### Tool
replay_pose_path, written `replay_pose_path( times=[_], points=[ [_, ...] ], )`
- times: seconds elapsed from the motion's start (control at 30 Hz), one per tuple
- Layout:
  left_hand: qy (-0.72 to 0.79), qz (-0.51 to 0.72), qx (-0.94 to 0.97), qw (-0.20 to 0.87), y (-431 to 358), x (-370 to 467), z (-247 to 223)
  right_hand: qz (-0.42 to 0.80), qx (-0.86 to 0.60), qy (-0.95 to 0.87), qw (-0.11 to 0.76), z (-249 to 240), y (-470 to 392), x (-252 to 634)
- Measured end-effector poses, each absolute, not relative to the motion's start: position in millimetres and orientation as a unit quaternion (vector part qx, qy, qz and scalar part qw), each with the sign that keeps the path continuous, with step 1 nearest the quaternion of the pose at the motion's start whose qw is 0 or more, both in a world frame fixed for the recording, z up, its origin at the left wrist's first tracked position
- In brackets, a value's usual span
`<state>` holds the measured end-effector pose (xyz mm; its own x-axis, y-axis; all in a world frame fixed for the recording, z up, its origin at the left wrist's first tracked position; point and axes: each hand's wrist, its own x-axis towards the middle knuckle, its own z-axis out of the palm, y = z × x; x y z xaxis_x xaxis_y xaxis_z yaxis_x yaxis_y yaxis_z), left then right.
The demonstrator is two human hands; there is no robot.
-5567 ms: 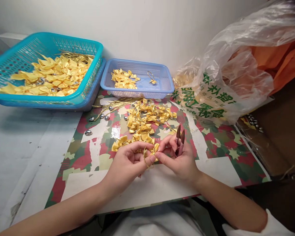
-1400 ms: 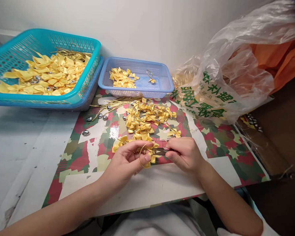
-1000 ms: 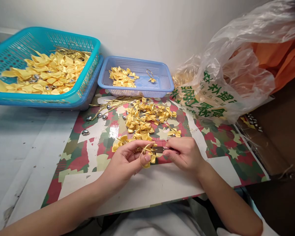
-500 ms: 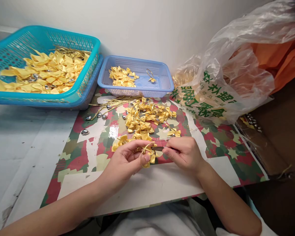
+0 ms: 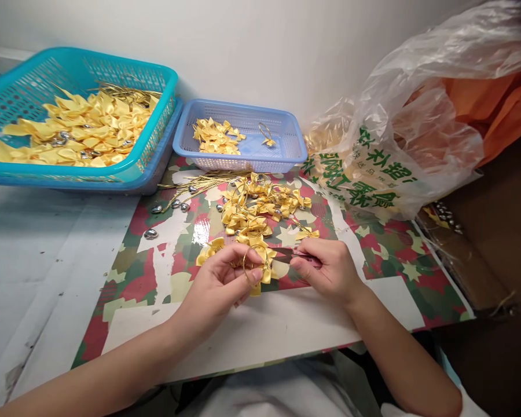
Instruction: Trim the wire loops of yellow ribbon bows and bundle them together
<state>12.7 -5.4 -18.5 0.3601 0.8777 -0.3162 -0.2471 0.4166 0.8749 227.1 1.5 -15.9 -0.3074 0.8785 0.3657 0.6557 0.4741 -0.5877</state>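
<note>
My left hand [image 5: 226, 278] pinches a yellow satin ribbon bow [image 5: 267, 272] with a loop of gold cord between thumb and fingertips. The loop stands up around the fingertips. My right hand [image 5: 330, 269] is closed on small scissors [image 5: 286, 255] with dark blades and a reddish handle, most of it hidden in the palm. The blade tips point left, close beside the bow; whether they touch the cord I cannot tell. Just beyond my hands lies a pile of yellow bows [image 5: 249, 214] with gold cord loops and silver bells.
A turquoise basket [image 5: 156, 130] of bows, cords and bells stands at the left. Behind the pile is a blue basket [image 5: 243, 159] with more bows. Gold cords [image 5: 200, 182] and loose bells [image 5: 151, 233] lie on the patterned tabletop. A plastic bag [image 5: 386, 150] stands at the right.
The scissors show more of their blades and reddish handle, and the blades look slightly apart. The bow and cord loop have turned in my left hand, with the loop shifted slightly left.
</note>
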Motion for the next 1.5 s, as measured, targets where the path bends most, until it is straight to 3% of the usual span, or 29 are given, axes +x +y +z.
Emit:
replay_pose_path(
  times=[0.87, 1.1, 1.23, 1.5],
  points=[
    [0.406, 0.413, 0.443, 0.684, -7, 13, -19, 0.085, -0.354, -0.796, 0.484, -14, -7, 214],
    [0.39, 0.415, 0.478, 0.669, -12, 17, -15, 0.104, -0.322, -0.818, 0.464, -28, -11, 206],
    [0.402, 0.367, 0.45, 0.708, -12, 15, -17, 0.181, -0.322, -0.792, 0.486, -27, -12, 203],
    [0.333, 0.372, 0.306, 0.811, -1, 5, -7, 0.335, -0.498, -0.621, 0.504, -8, -6, 215]
  ],
)
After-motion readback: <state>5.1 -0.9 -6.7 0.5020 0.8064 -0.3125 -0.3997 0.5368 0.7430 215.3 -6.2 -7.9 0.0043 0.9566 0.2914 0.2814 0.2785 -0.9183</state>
